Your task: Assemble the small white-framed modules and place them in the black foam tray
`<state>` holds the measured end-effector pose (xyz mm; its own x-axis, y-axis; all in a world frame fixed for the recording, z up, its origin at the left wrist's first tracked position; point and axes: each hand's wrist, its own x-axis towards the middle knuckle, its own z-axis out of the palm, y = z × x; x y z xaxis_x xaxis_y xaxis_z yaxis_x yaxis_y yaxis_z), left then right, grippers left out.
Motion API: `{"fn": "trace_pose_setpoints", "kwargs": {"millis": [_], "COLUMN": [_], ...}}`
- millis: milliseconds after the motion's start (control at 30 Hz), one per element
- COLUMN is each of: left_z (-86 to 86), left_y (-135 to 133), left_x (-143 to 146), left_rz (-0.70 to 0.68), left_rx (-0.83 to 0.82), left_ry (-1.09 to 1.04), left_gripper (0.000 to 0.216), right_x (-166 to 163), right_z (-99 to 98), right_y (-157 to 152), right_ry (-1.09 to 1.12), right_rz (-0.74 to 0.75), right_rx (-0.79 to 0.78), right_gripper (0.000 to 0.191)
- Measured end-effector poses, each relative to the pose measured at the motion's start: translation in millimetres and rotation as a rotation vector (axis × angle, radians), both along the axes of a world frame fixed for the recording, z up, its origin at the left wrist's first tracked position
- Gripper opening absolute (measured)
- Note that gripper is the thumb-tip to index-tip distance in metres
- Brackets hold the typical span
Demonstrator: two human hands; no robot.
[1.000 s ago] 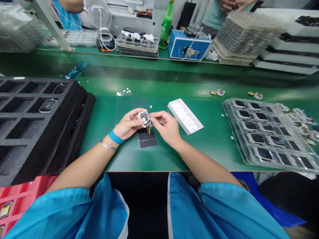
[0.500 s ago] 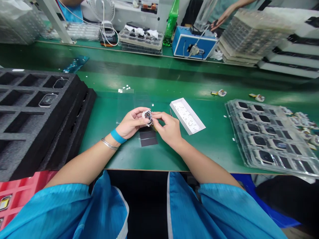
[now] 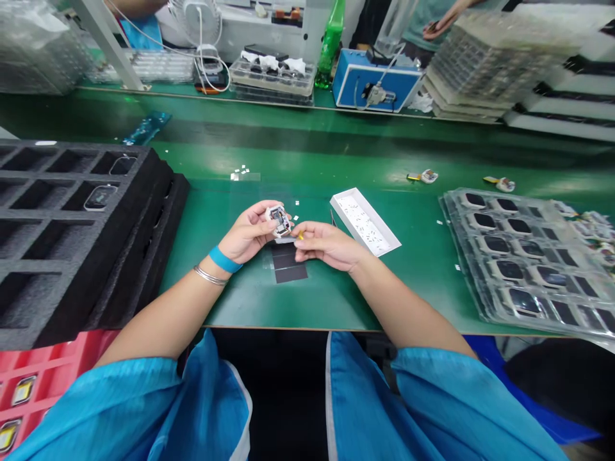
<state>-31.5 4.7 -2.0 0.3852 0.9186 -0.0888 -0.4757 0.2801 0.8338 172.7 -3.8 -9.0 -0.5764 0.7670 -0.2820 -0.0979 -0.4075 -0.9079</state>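
Single head cam on the person, looking fwd + steeply down across the bench from its near side, wide FOV. Sleeves are closest, at btm of frame; L hand and R hand sit approx. mid-frame, a bit farther out. Coverage runs L-R from the black tray to the clear tray, w/ the fan cut off at top.

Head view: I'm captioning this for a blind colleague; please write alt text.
A person's left hand holds a small white-edged electronic part over a green workbench while the right hand pinches a yellow strip beside it. A white box lies near the right hand, black foam trays left, clear trays right.
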Motion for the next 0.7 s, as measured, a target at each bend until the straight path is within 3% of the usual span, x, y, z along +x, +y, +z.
{"fn": "trace_pose_setpoints", "kwargs": {"millis": [200, 367, 533, 700], "left_z": [-1.7, -5.7, -9.8, -9.6], "left_y": [1.3, -0.4, 0.3, 0.3], "left_x": [0.0, 4.2, 9.9, 15.9], "left_rz": [-0.174, -0.360, -0.306, -0.206], "left_rx": [-0.131, -0.200, -0.224, -0.245], "left_ry": [0.079, 0.113, 0.141, 0.200], "left_gripper": [0.045, 0.033, 0.022, 0.016], "right_x": [10.4, -4.1, -13.2, -17.7], "right_z": [9.8, 6.8, -1.9, -7.8], "right_y": [-0.2, -9.5, -10.9, -7.2], "right_ry": [-0.038, -0.179, -0.337, -0.389], "right_rz": [-0.343, -0.445, -0.471, -0.493], "right_rx": [0.379, 0.653, 0.830, 0.893], "right_gripper": [0.044, 0.028, 0.019, 0.016]}}
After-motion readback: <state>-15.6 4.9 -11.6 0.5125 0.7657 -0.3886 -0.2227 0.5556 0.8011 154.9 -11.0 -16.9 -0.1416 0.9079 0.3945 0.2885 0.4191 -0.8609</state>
